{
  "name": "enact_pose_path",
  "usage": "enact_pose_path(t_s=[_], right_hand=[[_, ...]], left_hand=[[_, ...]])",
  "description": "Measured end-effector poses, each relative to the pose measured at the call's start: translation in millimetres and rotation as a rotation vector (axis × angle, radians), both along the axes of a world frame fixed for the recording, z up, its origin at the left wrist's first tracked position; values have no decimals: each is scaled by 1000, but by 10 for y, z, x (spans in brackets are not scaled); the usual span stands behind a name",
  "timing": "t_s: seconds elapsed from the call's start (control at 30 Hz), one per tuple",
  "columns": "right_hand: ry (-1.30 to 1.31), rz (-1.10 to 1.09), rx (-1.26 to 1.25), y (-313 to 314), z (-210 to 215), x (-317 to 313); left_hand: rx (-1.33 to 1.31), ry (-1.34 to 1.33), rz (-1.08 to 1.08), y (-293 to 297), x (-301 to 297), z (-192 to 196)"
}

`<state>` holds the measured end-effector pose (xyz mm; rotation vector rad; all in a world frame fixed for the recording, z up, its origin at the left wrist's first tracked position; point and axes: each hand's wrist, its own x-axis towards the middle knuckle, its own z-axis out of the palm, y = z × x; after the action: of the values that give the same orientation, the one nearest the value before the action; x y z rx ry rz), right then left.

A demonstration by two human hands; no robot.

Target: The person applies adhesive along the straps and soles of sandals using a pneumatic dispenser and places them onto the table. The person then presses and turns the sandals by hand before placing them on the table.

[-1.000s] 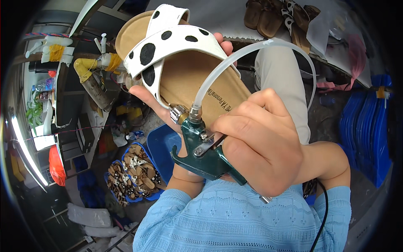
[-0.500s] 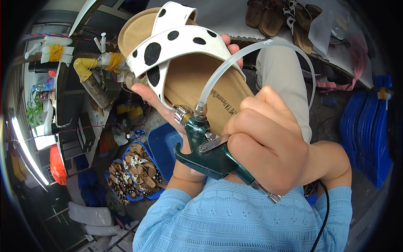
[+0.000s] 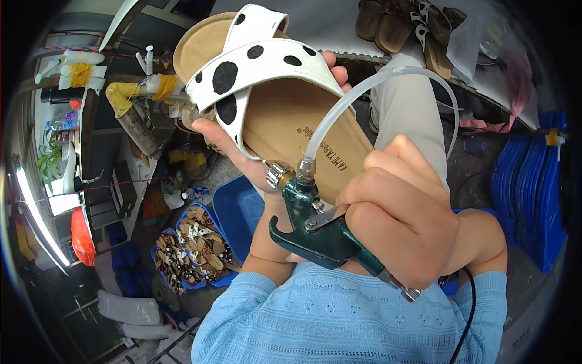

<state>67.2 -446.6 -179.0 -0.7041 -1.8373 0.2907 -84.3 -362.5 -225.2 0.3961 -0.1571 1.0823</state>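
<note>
My left hand (image 3: 242, 155) holds up a tan cork-soled sandal (image 3: 285, 115) with white straps spotted black, thumb at its left edge and fingertips showing at its right edge. My right hand (image 3: 412, 218) grips a dark green spray gun (image 3: 321, 233) just below the sandal's heel. The gun's metal nozzle (image 3: 277, 175) sits against the footbed's edge. A clear hose (image 3: 388, 76) loops up from the gun's top and arcs to the right. Both my forearms wear light blue knit sleeves.
Blue bins (image 3: 194, 249) of spotted sandal parts stand on the floor at lower left. More sandals (image 3: 400, 24) lie on a white surface at the top. Stacked blue crates (image 3: 527, 182) are at the right. A cluttered bench with taped tools (image 3: 133, 97) is at the upper left.
The sandal has shifted slightly right and up in my left hand. My right hand with the spray gun has moved a little right and down, staying at the sandal's heel end.
</note>
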Motion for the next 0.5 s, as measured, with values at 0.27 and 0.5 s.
enact_pose_path(t_s=[0.27,0.5], right_hand=[[-97,98,-121,-16,68,174],[5,40,-209,-126,89,514]], left_hand=[[3,110,161,-6,63,-58],[-94,185,210,2,-105,26]])
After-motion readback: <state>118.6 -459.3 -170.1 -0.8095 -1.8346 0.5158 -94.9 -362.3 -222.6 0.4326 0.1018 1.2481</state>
